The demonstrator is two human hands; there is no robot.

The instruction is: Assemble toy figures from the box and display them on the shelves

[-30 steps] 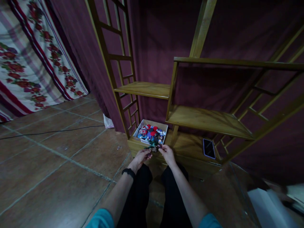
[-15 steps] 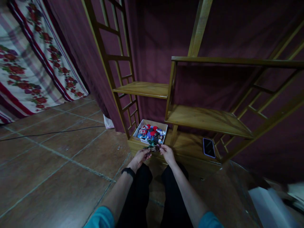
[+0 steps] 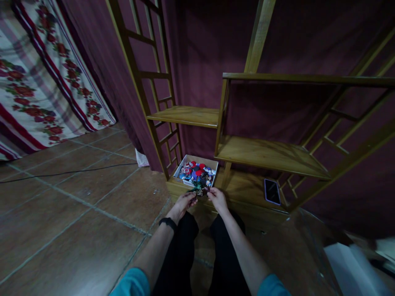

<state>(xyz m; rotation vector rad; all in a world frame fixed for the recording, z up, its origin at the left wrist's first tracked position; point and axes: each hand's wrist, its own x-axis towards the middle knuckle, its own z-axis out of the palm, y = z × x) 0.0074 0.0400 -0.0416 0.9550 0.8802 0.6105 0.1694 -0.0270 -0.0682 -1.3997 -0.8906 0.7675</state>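
Two hands at the near edge of the box (image 3: 182, 164), head view only. Left hand (image 3: 184, 202) just in front of the box's near left corner, grip pinched on the left end of a small dark green-and-brown item (image 3: 199, 190); black wristband (image 3: 168, 222) on the same forearm. Right hand (image 3: 217, 197) just in front of the box's near right corner, grip pinched on the right end of the same item. Item suspended between both hands, just in front of the box's near rim; exact kind too small to tell.

Box: shallow, pale-walled, filled with small red, blue and dark pieces (image 3: 196, 170), seated on the lowest board of the wooden shelf unit (image 3: 268, 154). Phone (image 3: 272, 191) well to the right of the box, flat on the same board, screen dark. Empty shelf boards above and to the right of the box. Maroon curtain (image 3: 296, 37) behind the box. Tiled floor (image 3: 77, 205) to the left of the box, black cable (image 3: 61, 171) lying across it. Floral fabric (image 3: 40, 82) far left of the box. Black trouser legs (image 3: 182, 250) below the box, between forearms in teal sleeves (image 3: 131, 283).
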